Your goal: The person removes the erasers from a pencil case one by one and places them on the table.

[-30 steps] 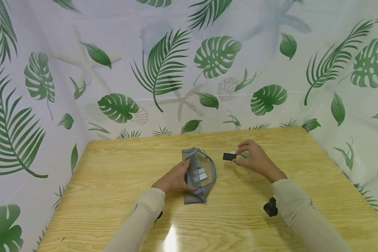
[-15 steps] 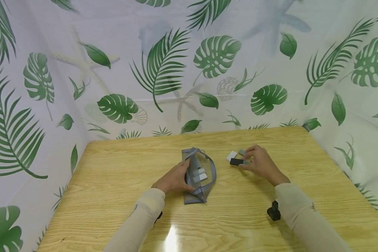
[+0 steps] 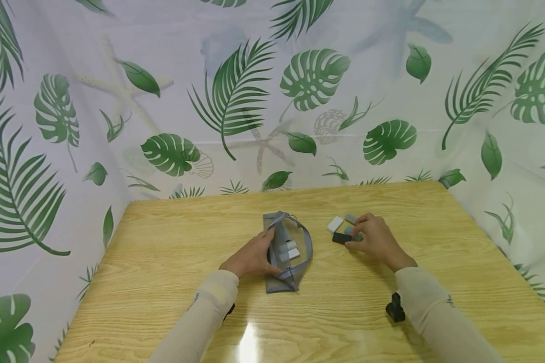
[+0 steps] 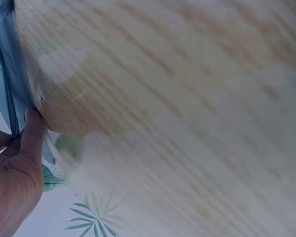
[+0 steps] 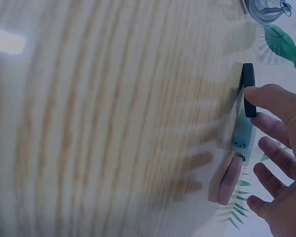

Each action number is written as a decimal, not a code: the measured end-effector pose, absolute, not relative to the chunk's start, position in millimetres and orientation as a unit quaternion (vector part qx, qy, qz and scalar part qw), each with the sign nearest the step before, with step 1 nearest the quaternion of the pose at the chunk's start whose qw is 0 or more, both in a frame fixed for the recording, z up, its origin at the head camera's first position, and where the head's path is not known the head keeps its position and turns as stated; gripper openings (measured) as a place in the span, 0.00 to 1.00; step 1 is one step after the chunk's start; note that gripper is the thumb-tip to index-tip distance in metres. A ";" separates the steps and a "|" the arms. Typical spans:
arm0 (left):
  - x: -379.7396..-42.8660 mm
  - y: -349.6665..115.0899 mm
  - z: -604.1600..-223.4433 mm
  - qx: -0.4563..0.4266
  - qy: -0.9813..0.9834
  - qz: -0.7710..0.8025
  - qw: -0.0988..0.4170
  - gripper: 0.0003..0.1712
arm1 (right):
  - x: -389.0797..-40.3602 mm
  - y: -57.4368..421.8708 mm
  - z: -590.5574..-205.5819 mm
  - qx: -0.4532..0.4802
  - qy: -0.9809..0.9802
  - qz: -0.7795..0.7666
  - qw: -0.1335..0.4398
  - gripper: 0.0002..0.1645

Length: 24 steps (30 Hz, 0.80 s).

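My left hand (image 3: pixel 252 254) grips the near edge of a grey-blue mesh zip pouch (image 3: pixel 276 288), its fingers at the far part of the opening and its thumb at the near part. The pouch's mouth gapes to the right, and white pieces (image 3: pixel 292 253) show inside. To the right, my right hand (image 3: pixel 376 241) pinches a small black rectangular block (image 3: pixel 340 237) by one end, low over the table. Beside it lie a white block (image 3: pixel 334 224), a grey-green block (image 3: pixel 350 218) and a blue-green block (image 3: pixel 348 230). A pinkish block (image 5: pixel 230 181) shows in the right wrist view.
Both hands work over a wood-grain table (image 3: pixel 163 282). A white cloth (image 3: pixel 254 91) with green leaf prints stands behind it and at the sides. A black wrist device (image 3: pixel 395 307) is on the right sleeve.
My right hand has moved slightly right and nearer with the black block, away from the white block, uncovering the white and green blocks. My left hand stays on the pouch.
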<state>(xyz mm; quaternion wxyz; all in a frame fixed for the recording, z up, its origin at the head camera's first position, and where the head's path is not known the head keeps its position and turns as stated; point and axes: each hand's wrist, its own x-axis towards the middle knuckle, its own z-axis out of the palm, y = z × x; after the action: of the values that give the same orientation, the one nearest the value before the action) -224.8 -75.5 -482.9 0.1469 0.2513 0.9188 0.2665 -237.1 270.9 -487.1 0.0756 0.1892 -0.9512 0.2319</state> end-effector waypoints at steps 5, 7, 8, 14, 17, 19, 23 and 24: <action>-224.7 -75.6 -482.7 0.249 0.919 0.267 0.150 0.66 | -234.8 269.5 -487.3 0.172 -0.953 0.243 0.060 0.12; -225.0 -75.2 -483.2 0.248 0.920 0.265 0.151 0.66 | -233.6 269.1 -487.3 0.169 -0.953 0.246 0.058 0.12; -225.2 -75.0 -483.5 0.247 0.920 0.264 0.150 0.66 | -233.1 269.2 -487.6 0.170 -0.952 0.246 0.058 0.12; -225.4 -75.4 -484.5 0.248 0.921 0.262 0.148 0.66 | -232.9 269.4 -489.7 0.176 -0.951 0.246 0.061 0.11; -224.8 -75.5 -484.3 0.249 0.920 0.263 0.149 0.66 | -233.1 269.1 -489.5 0.172 -0.953 0.245 0.055 0.12; -224.7 -75.4 -484.2 0.249 0.920 0.263 0.150 0.66 | -233.3 268.9 -488.9 0.169 -0.955 0.239 0.050 0.12; -225.3 -75.4 -483.6 0.247 0.922 0.257 0.153 0.67 | -234.1 267.8 -486.4 0.171 -0.959 0.221 0.041 0.12; -225.5 -75.4 -483.4 0.246 0.922 0.257 0.153 0.67 | -234.1 267.2 -485.4 0.172 -0.960 0.218 0.037 0.12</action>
<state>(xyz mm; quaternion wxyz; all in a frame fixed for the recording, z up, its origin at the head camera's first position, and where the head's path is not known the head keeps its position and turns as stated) -225.5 -75.4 -483.4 0.1533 0.2459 0.9219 0.2572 -234.1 267.2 -485.4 0.0375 0.1718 -0.9601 0.2177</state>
